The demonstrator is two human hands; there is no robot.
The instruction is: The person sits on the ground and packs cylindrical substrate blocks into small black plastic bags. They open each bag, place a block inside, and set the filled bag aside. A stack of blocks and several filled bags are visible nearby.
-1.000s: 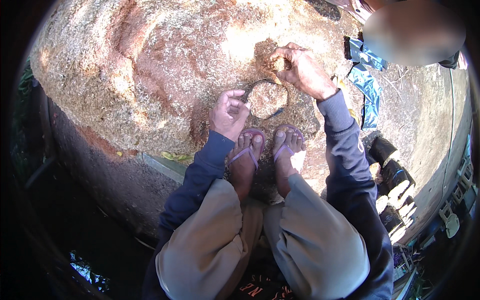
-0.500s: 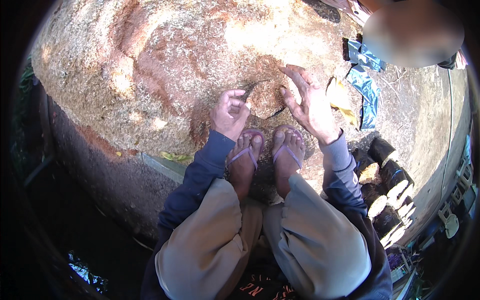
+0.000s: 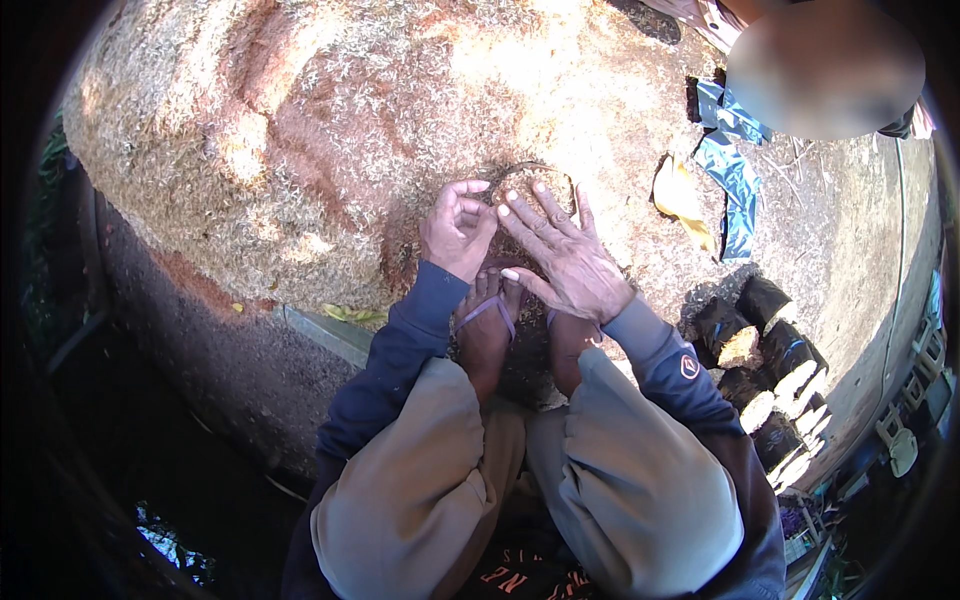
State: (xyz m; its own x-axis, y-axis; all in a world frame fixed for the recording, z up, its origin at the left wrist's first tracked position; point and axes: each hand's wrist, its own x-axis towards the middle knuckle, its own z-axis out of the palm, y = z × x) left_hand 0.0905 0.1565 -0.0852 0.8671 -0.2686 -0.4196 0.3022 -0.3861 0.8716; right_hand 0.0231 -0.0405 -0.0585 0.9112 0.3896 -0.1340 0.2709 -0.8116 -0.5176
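Note:
A round dark-rimmed bag (image 3: 530,166), filled with pale brown, crumbly shavings or husk, stands just beyond my feet in purple sandals. My left hand (image 3: 458,225) is at its left rim, fingers curled closed around the edge. My right hand (image 3: 560,250) lies palm down over the filled top, fingers spread, hiding much of it and part of my feet. Around them is a broad heap (image 3: 300,120) of the same loose material.
To the right lie blue shiny plastic pieces (image 3: 730,190), a yellow leaf (image 3: 680,205) and several filled black bags (image 3: 775,360). Another person (image 3: 720,25) is at the upper right. A concrete edge (image 3: 330,335) runs at lower left, beside a dark drop.
My right hand has moved from the loose heap behind the bag down onto its top, and its fingers have opened out flat. My left hand has stayed in place.

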